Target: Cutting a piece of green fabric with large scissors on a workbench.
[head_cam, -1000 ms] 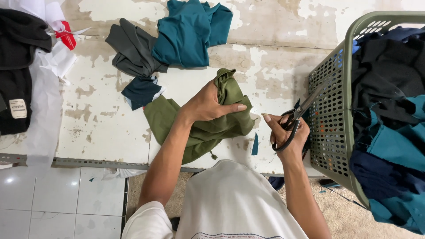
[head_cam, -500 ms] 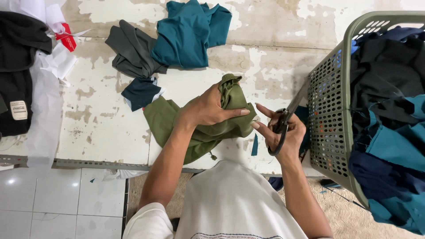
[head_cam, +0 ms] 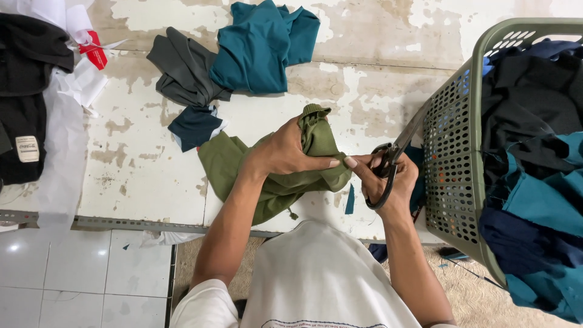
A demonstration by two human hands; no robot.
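Cloth, likely soft and limp, being pinched by left hand near table's front edge, right hand clenching scissors.

The white-painted surface was worn and peeling. On it lay a teal garment, a grey cloth, a dark navy scrap and an olive green garment.

Single head view looks steeply down, close, onto the worn table, perhaps slightly tilted.

Garment workshop: worn cutting table, fabric scraps, clothes-filled basket.
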